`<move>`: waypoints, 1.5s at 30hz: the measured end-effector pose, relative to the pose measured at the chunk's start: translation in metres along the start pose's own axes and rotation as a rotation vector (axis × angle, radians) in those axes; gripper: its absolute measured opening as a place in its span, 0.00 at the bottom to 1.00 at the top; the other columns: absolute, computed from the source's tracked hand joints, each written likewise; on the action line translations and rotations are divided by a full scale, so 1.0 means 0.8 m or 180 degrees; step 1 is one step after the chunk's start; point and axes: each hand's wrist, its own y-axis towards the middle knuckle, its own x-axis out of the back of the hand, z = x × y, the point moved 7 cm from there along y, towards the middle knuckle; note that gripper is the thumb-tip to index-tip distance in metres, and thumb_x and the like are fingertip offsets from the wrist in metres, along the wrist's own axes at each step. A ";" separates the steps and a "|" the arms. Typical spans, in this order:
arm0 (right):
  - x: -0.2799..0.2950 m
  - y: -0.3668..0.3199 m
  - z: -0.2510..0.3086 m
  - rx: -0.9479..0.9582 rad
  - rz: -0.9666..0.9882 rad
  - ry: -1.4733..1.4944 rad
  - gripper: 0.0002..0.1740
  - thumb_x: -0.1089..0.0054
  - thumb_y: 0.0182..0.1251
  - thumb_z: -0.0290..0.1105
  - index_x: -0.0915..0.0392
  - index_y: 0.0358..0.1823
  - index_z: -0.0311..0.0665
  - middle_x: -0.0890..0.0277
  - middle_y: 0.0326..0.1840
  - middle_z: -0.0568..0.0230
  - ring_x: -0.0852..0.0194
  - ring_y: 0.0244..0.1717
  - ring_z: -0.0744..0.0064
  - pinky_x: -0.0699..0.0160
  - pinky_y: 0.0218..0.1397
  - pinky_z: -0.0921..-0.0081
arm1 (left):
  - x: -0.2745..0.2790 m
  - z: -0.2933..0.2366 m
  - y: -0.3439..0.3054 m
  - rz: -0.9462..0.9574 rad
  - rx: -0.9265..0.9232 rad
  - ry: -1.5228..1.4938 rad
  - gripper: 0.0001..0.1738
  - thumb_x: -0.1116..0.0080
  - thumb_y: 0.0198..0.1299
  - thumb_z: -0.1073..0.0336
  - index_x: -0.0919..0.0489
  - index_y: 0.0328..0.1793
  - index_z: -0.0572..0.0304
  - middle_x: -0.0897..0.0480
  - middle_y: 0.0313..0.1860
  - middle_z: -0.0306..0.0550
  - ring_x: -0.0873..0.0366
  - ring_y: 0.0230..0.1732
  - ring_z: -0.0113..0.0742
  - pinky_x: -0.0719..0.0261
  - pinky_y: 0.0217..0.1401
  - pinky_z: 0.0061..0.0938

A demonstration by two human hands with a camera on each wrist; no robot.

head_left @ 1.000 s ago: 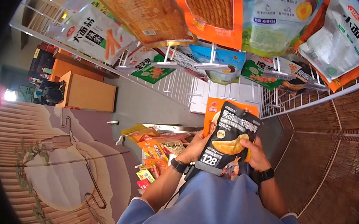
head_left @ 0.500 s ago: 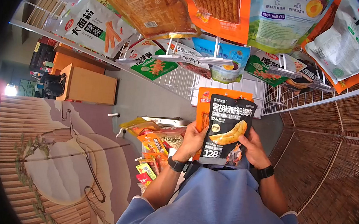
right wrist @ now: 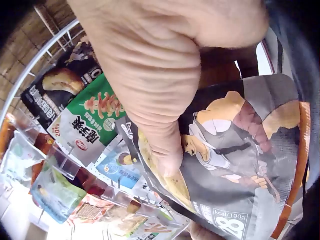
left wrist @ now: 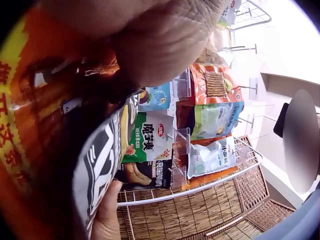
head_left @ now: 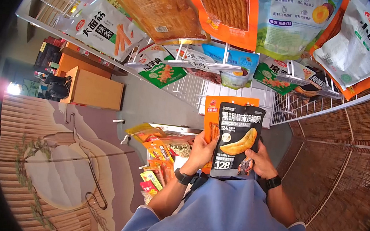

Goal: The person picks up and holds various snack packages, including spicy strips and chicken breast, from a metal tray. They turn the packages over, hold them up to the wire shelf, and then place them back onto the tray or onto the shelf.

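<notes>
In the head view a black chicken breast bag (head_left: 236, 140) stands almost upright before the person's torso, printed with a yellow fillet. Behind it an orange snack bag (head_left: 213, 105) shows along the left and top edges. The left hand (head_left: 201, 152) grips the orange bag at its left side, close against the black bag's edge. At the black bag's lower right, the right hand (head_left: 264, 162) holds it with the thumb on the front; the right wrist view shows that thumb pressed over the printed fillet. The fingers behind the bags are mostly hidden.
A white wire rack (head_left: 292, 110) ahead carries several hanging snack bags, among them a green-and-white bag (head_left: 160, 68) and a blue bag (head_left: 238, 71). More packets (head_left: 159, 151) lie low at left, beside the left forearm. A woven screen (head_left: 330, 183) stands at right.
The black bag, tilted and overlapping the orange one a second ago, has straightened and now faces up more squarely. Since half a second ago it has shifted slightly right and down.
</notes>
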 end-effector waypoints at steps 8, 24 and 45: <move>0.037 -0.007 -0.024 -0.0014 -0.0503 0.0577 0.28 0.32 0.65 0.27 0.30 0.66 0.37 0.21 0.53 0.67 0.19 0.45 0.73 0.15 0.43 0.74 | -0.008 -0.016 -0.014 0.0026 -0.0119 -0.0276 0.15 0.43 0.74 0.69 0.25 0.63 0.67 0.15 0.54 0.42 0.19 0.51 0.26 0.21 0.55 0.25; 0.091 -0.017 -0.040 -0.0519 -0.1055 0.1320 0.20 0.34 0.67 0.40 0.25 0.56 0.41 0.18 0.39 0.62 0.17 0.29 0.63 0.14 0.25 0.60 | 0.030 -0.052 -0.012 -0.0732 -0.0630 -0.0257 0.18 0.42 0.73 0.68 0.26 0.64 0.69 0.16 0.57 0.48 0.17 0.53 0.34 0.17 0.59 0.32; 0.147 -0.033 -0.031 -0.0255 -0.1790 0.1616 0.14 0.37 0.67 0.37 0.25 0.47 0.38 0.20 0.34 0.59 0.16 0.29 0.59 0.10 0.34 0.58 | -0.092 -0.097 0.095 0.0482 -0.1132 0.0470 0.18 0.45 0.74 0.71 0.25 0.66 0.71 0.15 0.56 0.49 0.21 0.55 0.30 0.24 0.62 0.30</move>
